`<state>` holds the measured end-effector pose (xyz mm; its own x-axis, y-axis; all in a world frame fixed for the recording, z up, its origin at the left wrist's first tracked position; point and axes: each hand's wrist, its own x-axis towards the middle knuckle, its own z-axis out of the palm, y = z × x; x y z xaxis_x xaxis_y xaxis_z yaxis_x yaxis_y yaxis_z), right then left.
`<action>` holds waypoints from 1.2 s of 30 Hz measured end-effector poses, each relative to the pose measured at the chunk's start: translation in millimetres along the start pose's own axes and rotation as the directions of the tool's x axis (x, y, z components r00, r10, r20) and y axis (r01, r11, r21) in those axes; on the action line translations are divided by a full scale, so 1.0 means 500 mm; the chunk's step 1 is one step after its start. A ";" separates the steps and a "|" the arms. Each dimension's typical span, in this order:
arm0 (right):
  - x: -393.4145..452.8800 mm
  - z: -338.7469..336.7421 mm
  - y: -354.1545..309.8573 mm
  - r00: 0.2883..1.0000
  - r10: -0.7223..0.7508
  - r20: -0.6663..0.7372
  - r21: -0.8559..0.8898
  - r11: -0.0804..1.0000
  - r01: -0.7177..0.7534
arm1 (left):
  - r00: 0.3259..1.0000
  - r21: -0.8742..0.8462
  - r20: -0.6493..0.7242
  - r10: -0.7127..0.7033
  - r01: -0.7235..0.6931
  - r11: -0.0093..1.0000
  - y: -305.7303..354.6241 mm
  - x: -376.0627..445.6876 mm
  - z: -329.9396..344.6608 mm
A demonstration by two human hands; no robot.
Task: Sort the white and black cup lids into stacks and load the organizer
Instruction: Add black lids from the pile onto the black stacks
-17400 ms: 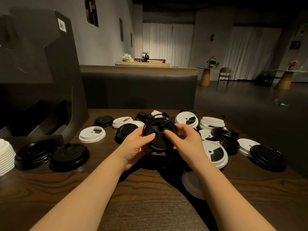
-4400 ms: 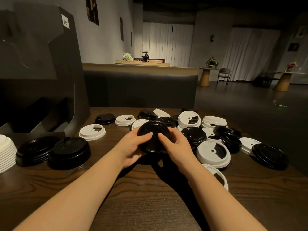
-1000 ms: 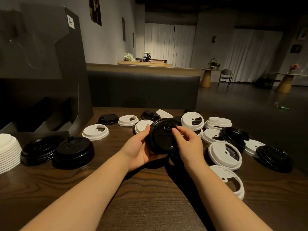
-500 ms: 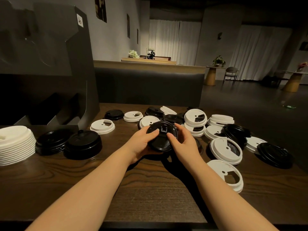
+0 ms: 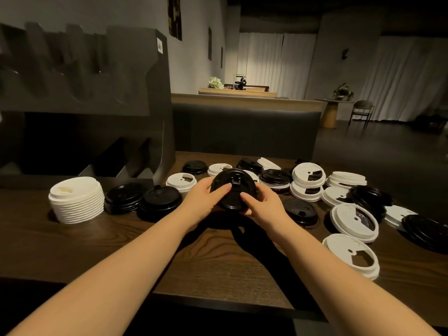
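Note:
Both hands hold a stack of black lids (image 5: 233, 190) above the table's middle. My left hand (image 5: 204, 201) grips its left edge, thumb on top. My right hand (image 5: 263, 206) grips its right edge. A tall stack of white lids (image 5: 76, 200) stands at the left. Beside it sit two low black lid stacks (image 5: 124, 197) (image 5: 161, 202). Loose white lids (image 5: 308, 175) (image 5: 354, 221) (image 5: 351, 254) and black lids (image 5: 300, 210) (image 5: 275, 178) lie scattered to the right. The dark organizer (image 5: 84, 98) stands at the back left.
The wooden table (image 5: 218, 263) has a near edge just below my forearms. A dark upholstered bench back (image 5: 242, 132) runs behind the table. Another black lid pile (image 5: 429, 232) lies at the far right edge.
The view has swung left, showing more of the organizer and the white stack. Both hands keep the black lid stack, now carried slightly left toward the black stacks.

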<state>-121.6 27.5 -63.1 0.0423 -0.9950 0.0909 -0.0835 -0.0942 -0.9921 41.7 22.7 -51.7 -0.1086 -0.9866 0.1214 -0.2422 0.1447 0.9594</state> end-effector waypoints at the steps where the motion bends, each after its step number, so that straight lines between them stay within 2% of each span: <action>1: 0.003 0.018 -0.002 1.000 -0.007 -0.015 -0.028 1.000 0.007 | 1.000 0.020 -0.027 0.010 -0.010 1.000 -0.006 -0.006 -0.012; 3: 0.008 0.051 -0.002 0.999 -0.001 -0.039 -0.028 1.000 -0.001 | 0.992 0.094 -0.105 0.074 -0.064 0.993 -0.016 -0.016 -0.034; 5: 0.015 0.081 -0.001 0.997 0.021 -0.076 0.012 1.000 -0.020 | 0.959 0.174 -0.241 0.151 -0.111 0.979 -0.028 -0.029 -0.062; 8: 0.027 0.103 0.001 0.988 0.031 -0.150 0.037 0.999 -0.026 | 0.818 0.381 -0.478 0.321 -0.136 0.915 -0.056 -0.043 -0.122; 10: 0.031 0.116 0.000 0.983 0.072 -0.168 0.121 0.991 -0.052 | 0.747 0.526 -0.558 0.362 -0.019 0.850 -0.076 -0.048 -0.165; 11: 0.031 0.126 -0.001 0.984 0.090 -0.155 0.165 0.984 -0.064 | 0.747 0.583 -0.563 0.354 0.055 0.811 -0.089 -0.048 -0.184; 13: 0.030 0.153 -0.004 0.990 0.080 -0.117 0.198 0.979 -0.056 | 0.791 0.679 -0.532 0.301 0.186 0.711 -0.114 -0.045 -0.209; 16: 0.016 0.202 -0.019 1.000 -0.015 -0.018 0.151 0.988 0.018 | 0.877 0.744 -0.449 0.169 0.262 0.615 -0.148 -0.036 -0.221; 18: 0.013 0.234 -0.021 0.998 -0.054 0.038 0.117 0.992 0.050 | 0.907 0.738 -0.408 0.105 0.260 0.623 -0.153 -0.036 -0.225; 19: 0.012 0.247 -0.018 0.996 -0.056 0.065 0.086 0.995 0.050 | 0.915 0.740 -0.387 0.116 0.233 0.631 -0.149 -0.040 -0.226; 22: 0.011 0.267 -0.008 0.990 -0.086 0.110 -0.060 0.994 0.093 | 0.923 0.729 -0.303 0.237 0.065 0.681 -0.130 -0.059 -0.221; 24: 0.024 0.253 -0.006 0.991 -0.116 0.066 -0.094 0.988 0.122 | 0.912 0.656 -0.296 0.284 -0.022 0.754 -0.127 -0.064 -0.218; 26: 0.040 0.230 -0.009 0.992 -0.127 -0.015 -0.108 0.986 0.124 | 0.891 0.597 -0.371 0.260 0.015 0.802 -0.132 -0.060 -0.222; 30: 0.058 0.190 -0.002 0.978 -0.196 -0.076 -0.154 0.971 0.182 | 0.898 0.656 -0.424 0.120 0.213 0.724 -0.142 -0.049 -0.227; 33: 0.064 0.178 0.022 0.961 -0.246 -0.123 -0.263 0.942 0.208 | 0.902 0.706 -0.400 0.159 0.193 0.682 -0.149 -0.040 -0.230; 36: 0.066 0.175 0.031 0.965 -0.210 -0.157 -0.295 0.942 0.157 | 0.923 0.693 -0.321 0.213 0.076 0.717 -0.150 -0.042 -0.226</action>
<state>-34.2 -3.7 -82.9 -0.0983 -0.9457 0.3099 -0.3662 -0.2552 -0.8949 171.3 24.0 -97.6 0.1581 -0.9038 0.3978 -0.8501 0.0804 0.5205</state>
